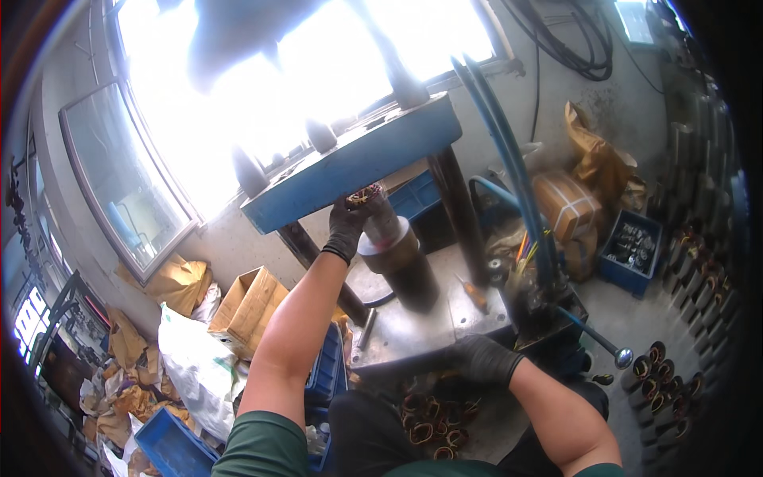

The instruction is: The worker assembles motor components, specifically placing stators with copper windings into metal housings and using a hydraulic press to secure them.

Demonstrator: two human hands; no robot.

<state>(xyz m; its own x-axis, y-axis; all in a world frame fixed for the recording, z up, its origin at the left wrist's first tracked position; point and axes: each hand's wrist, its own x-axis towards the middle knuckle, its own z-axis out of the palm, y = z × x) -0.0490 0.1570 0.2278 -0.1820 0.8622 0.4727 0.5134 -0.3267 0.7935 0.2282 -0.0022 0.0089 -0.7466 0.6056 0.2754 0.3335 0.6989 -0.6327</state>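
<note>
My left hand [347,228], in a black glove, is closed on a motor stator [364,195] with copper-coloured windings at its top. The stator is up against a metal cylinder [383,222], beneath the blue upper plate [358,155] of a press. Below it stands a thick round post [409,274] on the press's steel bed [425,338]. My right hand [485,359], also gloved in black, rests at the front edge of this bed with nothing visible in it. Its fingers look stretched out, partly hidden by the angle.
A metal rod [367,327] and an orange-handled tool [474,296] lie on the bed. Right of the press juts a ball-ended lever [623,357]. Several stators [656,374] stand on the right floor. A cardboard box [248,310] and white sack [193,362] sit left.
</note>
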